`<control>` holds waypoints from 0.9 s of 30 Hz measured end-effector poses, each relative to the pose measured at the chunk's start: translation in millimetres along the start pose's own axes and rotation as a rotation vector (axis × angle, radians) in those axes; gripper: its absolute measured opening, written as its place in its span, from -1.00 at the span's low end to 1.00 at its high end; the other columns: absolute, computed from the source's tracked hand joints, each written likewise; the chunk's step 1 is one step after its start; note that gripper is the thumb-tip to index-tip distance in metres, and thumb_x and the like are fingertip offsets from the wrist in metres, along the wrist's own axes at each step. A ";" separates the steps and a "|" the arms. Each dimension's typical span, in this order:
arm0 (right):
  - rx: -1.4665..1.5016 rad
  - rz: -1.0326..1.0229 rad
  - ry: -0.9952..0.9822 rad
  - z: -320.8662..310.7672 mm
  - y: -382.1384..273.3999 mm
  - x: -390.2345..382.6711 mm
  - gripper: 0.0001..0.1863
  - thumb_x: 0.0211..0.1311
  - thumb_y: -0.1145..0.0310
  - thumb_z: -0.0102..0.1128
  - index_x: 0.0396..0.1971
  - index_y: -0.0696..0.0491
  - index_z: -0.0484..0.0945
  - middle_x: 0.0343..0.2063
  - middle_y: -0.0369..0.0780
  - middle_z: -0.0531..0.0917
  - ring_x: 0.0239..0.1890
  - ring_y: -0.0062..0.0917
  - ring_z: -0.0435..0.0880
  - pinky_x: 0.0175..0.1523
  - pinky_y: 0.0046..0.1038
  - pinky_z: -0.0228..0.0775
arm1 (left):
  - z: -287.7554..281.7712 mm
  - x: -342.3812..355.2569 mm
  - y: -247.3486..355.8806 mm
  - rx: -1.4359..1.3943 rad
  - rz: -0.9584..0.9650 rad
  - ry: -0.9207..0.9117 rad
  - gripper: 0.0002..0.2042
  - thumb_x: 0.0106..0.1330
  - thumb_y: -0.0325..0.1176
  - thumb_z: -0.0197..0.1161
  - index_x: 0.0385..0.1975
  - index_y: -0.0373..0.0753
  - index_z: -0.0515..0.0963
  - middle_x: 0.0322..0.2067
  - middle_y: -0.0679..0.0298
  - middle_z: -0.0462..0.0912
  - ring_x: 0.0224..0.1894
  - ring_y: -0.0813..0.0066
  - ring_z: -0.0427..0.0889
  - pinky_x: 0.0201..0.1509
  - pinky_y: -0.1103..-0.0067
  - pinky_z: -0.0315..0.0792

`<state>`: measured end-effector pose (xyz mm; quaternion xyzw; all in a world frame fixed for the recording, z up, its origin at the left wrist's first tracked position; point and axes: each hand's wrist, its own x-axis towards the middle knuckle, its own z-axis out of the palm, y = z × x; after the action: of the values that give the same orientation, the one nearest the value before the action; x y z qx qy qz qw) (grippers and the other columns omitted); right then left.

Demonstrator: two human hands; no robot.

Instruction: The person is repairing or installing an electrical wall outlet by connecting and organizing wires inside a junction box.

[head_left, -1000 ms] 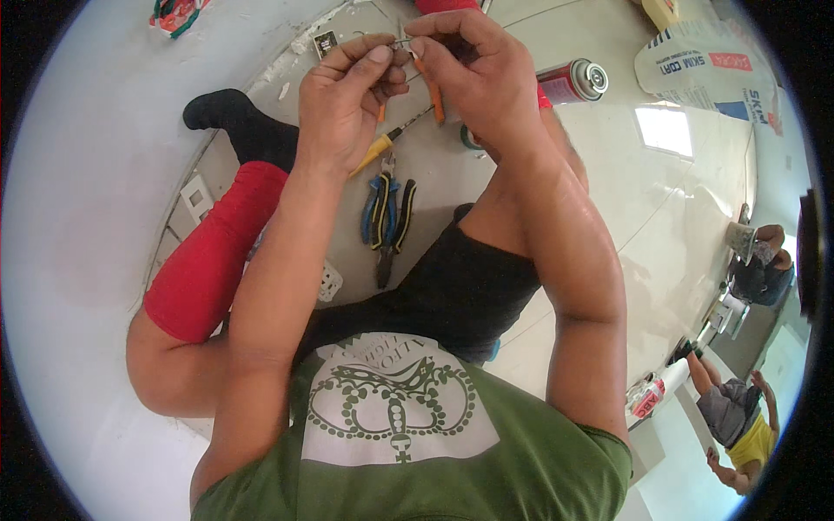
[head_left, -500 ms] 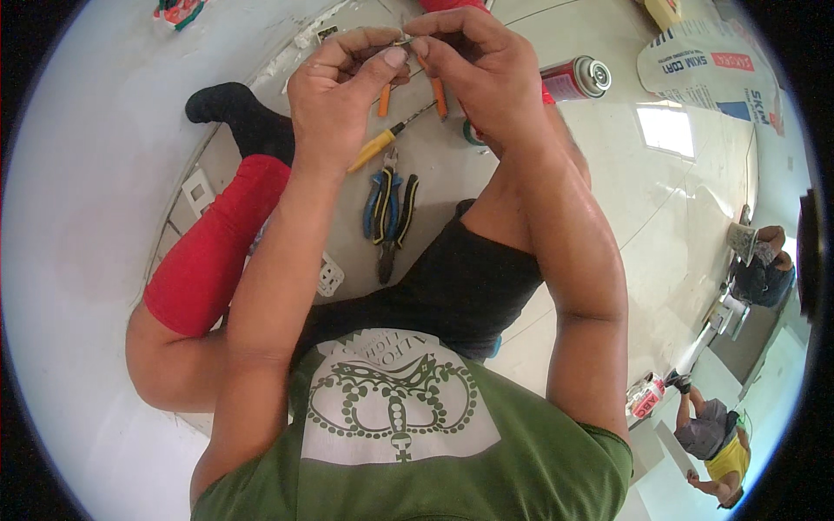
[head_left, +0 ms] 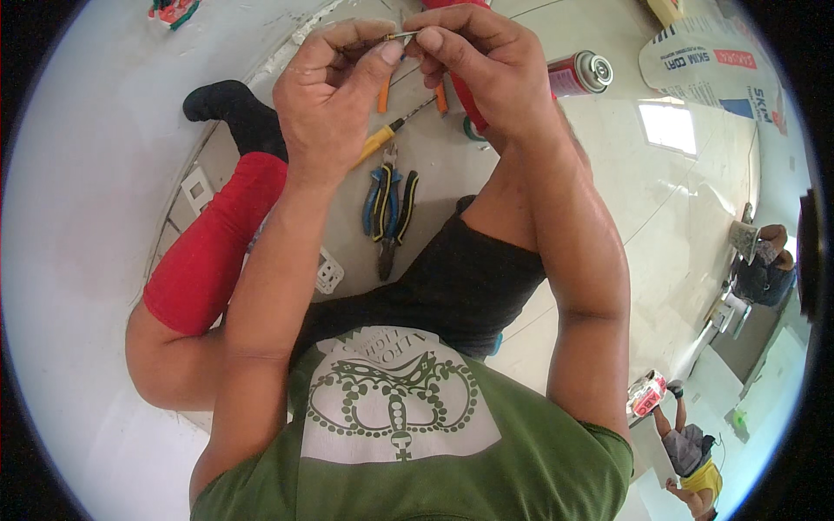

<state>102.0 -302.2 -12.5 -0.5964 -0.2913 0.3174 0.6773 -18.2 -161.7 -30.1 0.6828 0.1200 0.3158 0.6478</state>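
Both hands are raised at the top of the view and meet at a thin wire [head_left: 402, 36]. My left hand [head_left: 334, 91] pinches one end between thumb and fingertips. On the other side, my right hand [head_left: 486, 65] pinches it between thumb and forefinger. Two orange strips [head_left: 383, 95] show below the fingertips; whether they join the wire I cannot tell. Beneath my left hand, a screwdriver with a yellow handle [head_left: 377, 144] lies on the floor. Closer to me lie pliers with blue-and-black grips [head_left: 380, 204] and a second tool with black-and-yellow grips [head_left: 405, 208].
A spray can [head_left: 580, 75] and a roll of green tape [head_left: 473, 130] are by my right leg. White socket plates [head_left: 328, 274] lie near my left leg, along the wall [head_left: 78, 217]. A large printed sack [head_left: 708, 69] stands far right. Two other people [head_left: 699, 473] are at the right edge.
My hands have drawn slightly apart, showing more of the wire between the fingertips. The person in yellow at the lower right has shifted downward.
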 end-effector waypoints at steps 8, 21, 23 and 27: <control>-0.071 0.052 0.013 0.1 0.3 -0.2 -0.72 0.51 0.25 0.23 -0.09 0.19 0.65 -0.40 -0.31 0.68 -0.40 -0.70 0.58 -0.31 -0.60 0.45 | 0.3 -1.4 -0.7 -0.010 0.030 0.002 -0.77 0.37 -0.45 0.40 -0.03 -0.35 0.64 -0.25 0.23 0.76 -0.24 0.57 0.73 -0.11 0.63 0.64; -0.120 -0.083 0.197 8.6 -3.8 -2.2 -0.80 0.40 0.35 0.31 -0.12 0.17 0.67 -0.40 -0.35 0.66 -0.42 -0.71 0.57 -0.29 -0.61 0.46 | -3.9 12.1 -2.2 -0.240 -0.073 0.115 -0.83 0.42 -0.42 0.34 -0.11 -0.38 0.64 -0.31 0.22 0.75 -0.32 0.57 0.71 -0.19 0.62 0.62; -0.091 -0.066 0.204 6.8 -5.8 -2.5 -0.79 0.41 0.34 0.31 -0.12 0.16 0.67 -0.40 -0.36 0.65 -0.42 -0.73 0.55 -0.29 -0.61 0.45 | -14.8 25.8 0.3 -0.135 -0.071 0.291 -0.83 0.44 -0.42 0.31 -0.13 -0.40 0.62 -0.29 0.19 0.74 -0.38 0.53 0.71 -0.27 0.57 0.64; -0.106 0.018 0.188 11.2 -6.2 -2.2 -0.78 0.42 0.32 0.30 -0.11 0.16 0.67 -0.40 -0.40 0.63 -0.40 -0.76 0.50 -0.28 -0.63 0.40 | -56.7 80.8 -10.0 -0.181 0.022 0.556 -0.82 0.43 -0.47 0.25 -0.08 -0.44 0.60 -0.19 0.09 0.74 -0.33 0.35 0.74 -0.28 0.49 0.66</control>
<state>92.4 -297.5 -5.0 -0.6610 -0.2374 0.2506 0.6662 13.4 -68.2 -19.6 0.5108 0.2569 0.5074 0.6447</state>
